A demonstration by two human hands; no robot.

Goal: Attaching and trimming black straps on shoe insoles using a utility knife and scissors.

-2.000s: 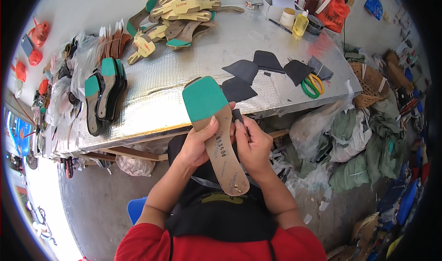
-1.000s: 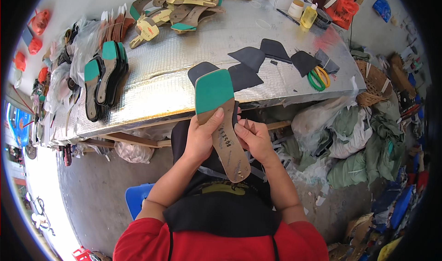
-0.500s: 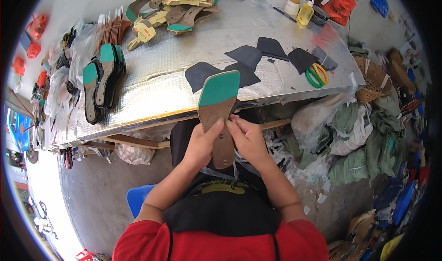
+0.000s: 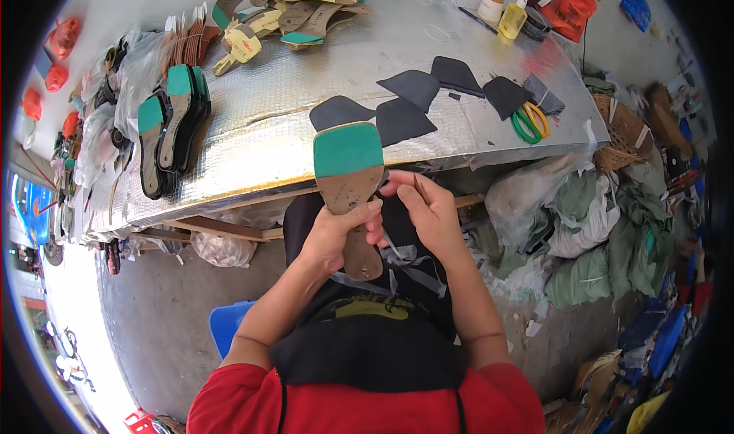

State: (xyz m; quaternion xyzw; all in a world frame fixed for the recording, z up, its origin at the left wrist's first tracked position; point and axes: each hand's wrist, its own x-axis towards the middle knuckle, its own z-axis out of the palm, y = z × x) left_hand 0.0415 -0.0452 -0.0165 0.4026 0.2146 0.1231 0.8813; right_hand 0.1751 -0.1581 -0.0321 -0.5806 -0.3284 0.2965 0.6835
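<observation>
My left hand (image 4: 339, 231) grips a brown shoe insole (image 4: 349, 189) around its narrow middle, thumb on top. The insole's wide, green-covered end (image 4: 349, 149) points to the table, and its narrower end hangs over my lap. Just right of it, apart from the insole, is my right hand (image 4: 428, 214). Its fingers are bent together, with a thin dark sliver showing at the fingertips, too small to name. Beyond the insole, dark grey curved pieces (image 4: 405, 120) lie on the silvery table (image 4: 267, 139).
Stacked insoles with green ends (image 4: 180, 117) stand at the table's left. More insoles and yellowish pieces (image 4: 306, 9) are heaped at the back. Scissors with green and yellow handles (image 4: 526, 126) lie right, near a yellow bottle (image 4: 512, 19). Bulging bags (image 4: 566, 212) sit below the table's right side.
My right hand has come off the insole and moved to the right. My left hand keeps its hold, and the insole stands straighter, shifted slightly left.
</observation>
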